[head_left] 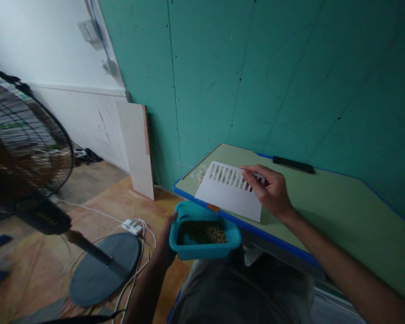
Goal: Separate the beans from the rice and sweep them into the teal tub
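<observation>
A teal plastic tub (205,253) is gripped at its left side by my left hand (166,240). Inside lie small dark green grains (195,231) and, toward the right, a patch of beige ones (216,234). My right hand (271,191) pinches a white sheet (230,195) by its slotted far edge, thumb over the slots. This sheet slants over the front left edge of the pale green table (327,209), just above the tub's far rim. Light crumbs or grains (200,174) are scattered on the tabletop beside the sheet's left end.
At the table's back edge lies a long black object (293,164), near the green wall (216,67). A standing fan (23,153) occupies the left, its round base (104,270) on the floor among white cables and a power strip (132,227). One board (137,148) leans against the wall.
</observation>
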`<state>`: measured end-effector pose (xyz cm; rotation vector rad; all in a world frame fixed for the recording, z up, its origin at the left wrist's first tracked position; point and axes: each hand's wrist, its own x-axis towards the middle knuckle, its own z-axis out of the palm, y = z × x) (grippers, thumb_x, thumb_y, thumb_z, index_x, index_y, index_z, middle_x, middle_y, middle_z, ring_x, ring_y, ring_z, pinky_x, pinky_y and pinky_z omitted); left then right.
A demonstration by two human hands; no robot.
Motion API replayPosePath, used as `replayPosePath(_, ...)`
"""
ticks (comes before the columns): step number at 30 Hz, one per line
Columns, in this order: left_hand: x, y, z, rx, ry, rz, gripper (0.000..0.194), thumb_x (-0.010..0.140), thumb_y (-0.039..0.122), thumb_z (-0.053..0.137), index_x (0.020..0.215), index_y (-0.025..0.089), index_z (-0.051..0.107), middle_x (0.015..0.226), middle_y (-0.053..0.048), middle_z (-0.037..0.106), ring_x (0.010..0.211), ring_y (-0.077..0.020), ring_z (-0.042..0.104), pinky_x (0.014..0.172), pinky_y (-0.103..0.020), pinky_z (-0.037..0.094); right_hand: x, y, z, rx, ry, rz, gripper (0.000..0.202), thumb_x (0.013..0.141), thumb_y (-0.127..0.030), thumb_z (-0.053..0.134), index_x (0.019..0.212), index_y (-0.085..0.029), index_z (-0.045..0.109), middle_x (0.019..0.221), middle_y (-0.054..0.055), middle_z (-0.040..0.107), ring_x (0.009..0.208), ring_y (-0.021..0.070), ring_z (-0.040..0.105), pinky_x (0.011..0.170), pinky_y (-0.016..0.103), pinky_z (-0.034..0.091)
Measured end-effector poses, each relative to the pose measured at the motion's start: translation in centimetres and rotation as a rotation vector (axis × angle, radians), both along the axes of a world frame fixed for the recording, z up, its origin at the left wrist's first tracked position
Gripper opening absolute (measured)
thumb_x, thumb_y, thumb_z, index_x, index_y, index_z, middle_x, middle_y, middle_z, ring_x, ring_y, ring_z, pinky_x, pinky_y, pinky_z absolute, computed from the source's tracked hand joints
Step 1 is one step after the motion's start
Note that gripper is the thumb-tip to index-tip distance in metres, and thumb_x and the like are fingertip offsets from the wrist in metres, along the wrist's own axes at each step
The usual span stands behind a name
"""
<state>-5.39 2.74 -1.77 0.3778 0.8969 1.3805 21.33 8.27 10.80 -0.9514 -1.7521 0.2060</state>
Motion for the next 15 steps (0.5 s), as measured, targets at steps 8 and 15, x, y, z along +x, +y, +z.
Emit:
replayPosePath(8, -0.3, 0.4, -1.0, 0.001, 0.038, -0.092, 0.038, 0.073, 0.052, 0.080, 0.087, 0.017, 0.079, 0.073, -0.004, 0.081, 0.100, -0.0314, 0.076, 0.096, -0.039, 0.056, 4.0, 2.9, 0.5, 0.024, 0.125, -0.234, 0.024, 0.091, -0.041, 0.065, 0.098, -0.021, 0.076, 0.077, 0.002, 0.071, 0.062, 0.0153, 0.061, 0.058, 0.029, 0.046)
replayPosePath(15, -0.6, 0.6, -1.2, 0.041, 0.067, -0.086, 0.040, 0.074, 0.053, 0.080, 0.094, 0.017, 0.079, 0.090, -0.005, 0.084, 0.105, -0.0311, 0.075, 0.094, -0.037, 0.056, 5.1, 3.9, -0.1, -0.064, 0.115, -0.264, 0.026, 0.087, -0.042, 0.065, 0.092, -0.019, 0.076, 0.069, 0.003, 0.068, 0.057, 0.0165, 0.058, 0.056, 0.030, 0.044)
